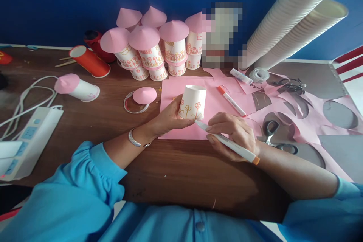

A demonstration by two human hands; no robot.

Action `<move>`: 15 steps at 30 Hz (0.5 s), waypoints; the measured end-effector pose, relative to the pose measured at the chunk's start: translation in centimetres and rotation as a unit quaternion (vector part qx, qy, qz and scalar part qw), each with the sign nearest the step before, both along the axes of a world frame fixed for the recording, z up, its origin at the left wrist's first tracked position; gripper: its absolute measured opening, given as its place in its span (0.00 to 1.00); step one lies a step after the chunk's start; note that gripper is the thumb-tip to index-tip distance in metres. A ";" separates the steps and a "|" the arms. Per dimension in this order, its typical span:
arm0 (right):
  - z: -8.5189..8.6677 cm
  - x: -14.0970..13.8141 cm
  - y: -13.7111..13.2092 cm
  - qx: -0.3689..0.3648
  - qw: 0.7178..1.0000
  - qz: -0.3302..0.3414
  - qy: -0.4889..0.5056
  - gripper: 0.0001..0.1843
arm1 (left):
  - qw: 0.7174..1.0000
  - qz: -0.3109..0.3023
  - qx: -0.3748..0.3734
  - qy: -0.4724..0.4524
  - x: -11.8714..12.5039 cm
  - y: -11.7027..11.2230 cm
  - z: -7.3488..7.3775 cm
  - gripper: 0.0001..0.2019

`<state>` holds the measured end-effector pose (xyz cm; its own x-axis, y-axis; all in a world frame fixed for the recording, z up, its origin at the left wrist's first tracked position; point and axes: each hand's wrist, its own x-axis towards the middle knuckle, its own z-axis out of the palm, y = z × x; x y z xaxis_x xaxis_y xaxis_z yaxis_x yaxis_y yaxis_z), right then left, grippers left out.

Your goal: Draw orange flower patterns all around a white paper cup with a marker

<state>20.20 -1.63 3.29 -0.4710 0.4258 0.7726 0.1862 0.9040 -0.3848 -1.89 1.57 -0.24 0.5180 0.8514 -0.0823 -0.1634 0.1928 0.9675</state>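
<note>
1. Head view: your left hand (171, 117) gripped the white cup (193, 98) mid-frame, mouth up, nearly upright.
2. Your right hand (234, 134) pinched the marker (237, 149), long axis slanting to lower right; the cup sat up-left of those fingers. Tip at or near the cup's bottom edge; your left thumb was nearest it.
3. Print on the spare marker (231, 101), right of centre, was too small to read.

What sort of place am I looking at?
Likely a desk set up for paper crafts; which building, I can't tell. The signs: a marker held to a flower-patterned cup, scissors, and pink paper with round holes.
</note>
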 end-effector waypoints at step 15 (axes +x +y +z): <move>0.0 0.4 0.3 -0.018 0.998 -0.067 0.011 0.12 | 0.994 0.007 -0.068 -0.085 -0.1 0.1 0.3 0.30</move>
